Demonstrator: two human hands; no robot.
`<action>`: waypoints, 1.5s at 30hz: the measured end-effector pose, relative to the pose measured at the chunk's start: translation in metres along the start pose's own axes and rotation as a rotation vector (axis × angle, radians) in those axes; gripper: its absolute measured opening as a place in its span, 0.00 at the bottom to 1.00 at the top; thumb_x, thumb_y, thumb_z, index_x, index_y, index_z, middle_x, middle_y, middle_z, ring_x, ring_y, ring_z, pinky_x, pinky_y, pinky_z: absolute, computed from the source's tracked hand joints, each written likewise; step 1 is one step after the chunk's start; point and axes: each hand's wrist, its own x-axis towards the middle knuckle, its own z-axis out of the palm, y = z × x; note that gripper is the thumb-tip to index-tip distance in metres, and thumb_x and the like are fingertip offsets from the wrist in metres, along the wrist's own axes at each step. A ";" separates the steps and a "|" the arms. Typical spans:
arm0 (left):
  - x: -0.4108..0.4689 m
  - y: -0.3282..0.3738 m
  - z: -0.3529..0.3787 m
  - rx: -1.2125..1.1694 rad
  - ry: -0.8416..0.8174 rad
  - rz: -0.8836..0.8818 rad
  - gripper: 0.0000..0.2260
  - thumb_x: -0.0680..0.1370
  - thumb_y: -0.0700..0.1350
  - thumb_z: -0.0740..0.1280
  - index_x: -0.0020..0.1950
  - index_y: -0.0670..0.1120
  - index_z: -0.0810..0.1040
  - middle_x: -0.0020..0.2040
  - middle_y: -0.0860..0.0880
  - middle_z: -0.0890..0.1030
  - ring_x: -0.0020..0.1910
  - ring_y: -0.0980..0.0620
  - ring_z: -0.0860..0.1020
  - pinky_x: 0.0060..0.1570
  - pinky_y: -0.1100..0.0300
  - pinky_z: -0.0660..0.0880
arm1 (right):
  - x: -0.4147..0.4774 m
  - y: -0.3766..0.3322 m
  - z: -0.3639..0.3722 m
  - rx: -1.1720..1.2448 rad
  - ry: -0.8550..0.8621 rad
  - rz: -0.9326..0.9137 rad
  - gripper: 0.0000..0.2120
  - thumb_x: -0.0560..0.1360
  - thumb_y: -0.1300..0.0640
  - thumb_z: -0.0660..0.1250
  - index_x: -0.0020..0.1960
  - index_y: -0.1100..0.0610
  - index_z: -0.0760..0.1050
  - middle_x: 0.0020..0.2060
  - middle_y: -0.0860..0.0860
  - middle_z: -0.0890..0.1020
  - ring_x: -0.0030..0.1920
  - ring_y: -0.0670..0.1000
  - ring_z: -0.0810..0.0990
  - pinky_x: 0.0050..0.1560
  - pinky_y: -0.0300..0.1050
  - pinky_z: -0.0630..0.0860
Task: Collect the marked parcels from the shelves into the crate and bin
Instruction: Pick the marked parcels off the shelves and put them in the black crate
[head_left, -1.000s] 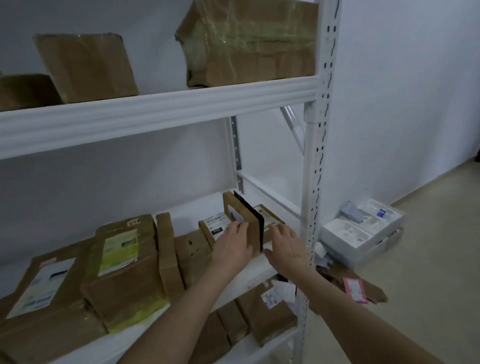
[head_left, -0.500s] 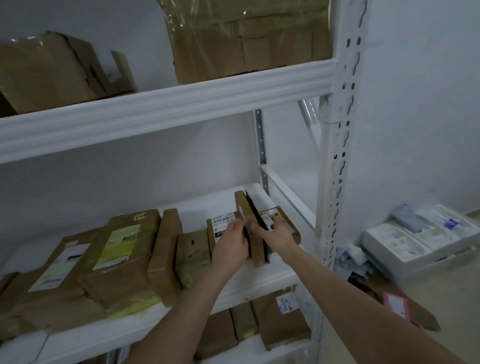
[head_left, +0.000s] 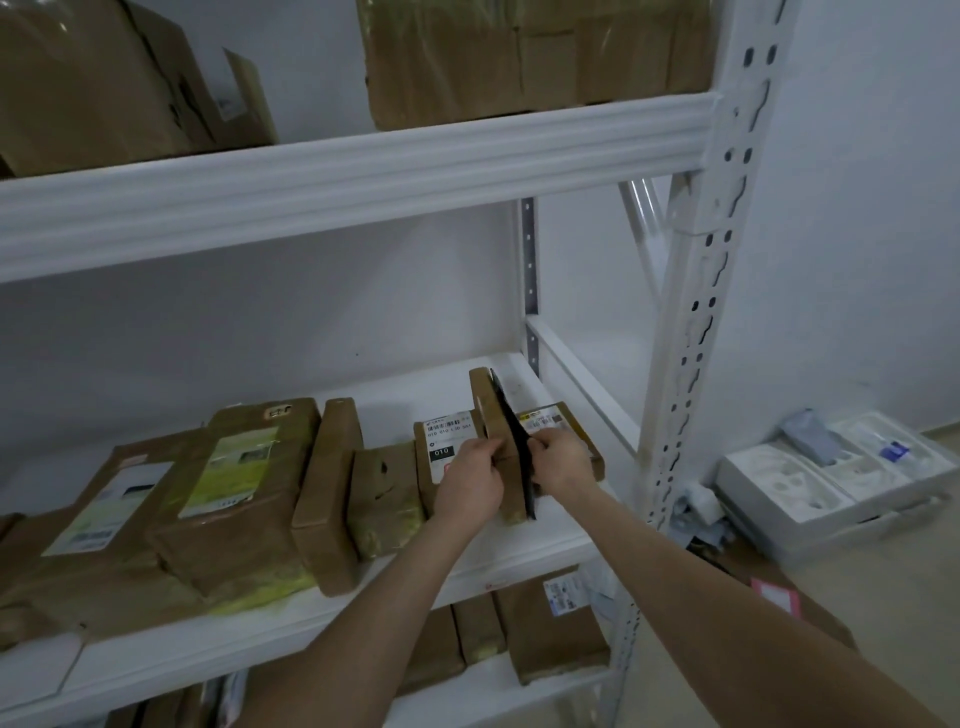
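On the middle shelf (head_left: 550, 525) a thin brown parcel (head_left: 492, 415) stands on edge with a flat black parcel (head_left: 511, 441) against its right face. My left hand (head_left: 470, 480) grips the brown parcel from the left. My right hand (head_left: 563, 462) pinches the black parcel from the right. A flat brown parcel with a white barcode label marked 010 (head_left: 445, 439) lies just left of them, partly under my left hand. Another labelled flat parcel (head_left: 553, 421) lies behind my right hand. No crate or bin is in view.
Several brown parcels (head_left: 228, 493) fill the shelf's left side. Big boxes (head_left: 530, 52) sit on the upper shelf, more parcels (head_left: 550, 623) on the lower one. The white upright post (head_left: 696, 312) stands right of my hands. White foam trays (head_left: 831, 478) lie on the floor.
My view has moved closer to the shelf. Both hands have closed in on the upright parcels, and the right hand now pinches the black one.
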 end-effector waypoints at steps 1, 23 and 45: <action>0.001 0.000 0.001 0.028 -0.006 -0.005 0.21 0.80 0.36 0.54 0.72 0.47 0.69 0.71 0.46 0.69 0.67 0.46 0.71 0.66 0.52 0.69 | 0.000 -0.001 -0.005 -0.016 0.030 0.004 0.11 0.81 0.59 0.56 0.45 0.58 0.75 0.41 0.57 0.80 0.43 0.57 0.79 0.43 0.46 0.76; -0.013 0.029 -0.056 -0.911 0.216 -0.433 0.17 0.81 0.50 0.61 0.67 0.42 0.71 0.60 0.44 0.78 0.56 0.45 0.78 0.56 0.50 0.77 | -0.018 -0.045 -0.054 0.844 0.034 0.020 0.08 0.83 0.62 0.53 0.52 0.61 0.71 0.47 0.57 0.80 0.43 0.53 0.81 0.43 0.45 0.80; -0.061 -0.022 -0.082 -0.376 0.425 -0.295 0.27 0.74 0.41 0.72 0.72 0.46 0.69 0.59 0.45 0.80 0.58 0.48 0.78 0.58 0.53 0.75 | -0.056 -0.045 -0.011 0.112 -0.031 -0.166 0.32 0.72 0.58 0.73 0.72 0.51 0.63 0.61 0.51 0.79 0.58 0.55 0.79 0.53 0.52 0.76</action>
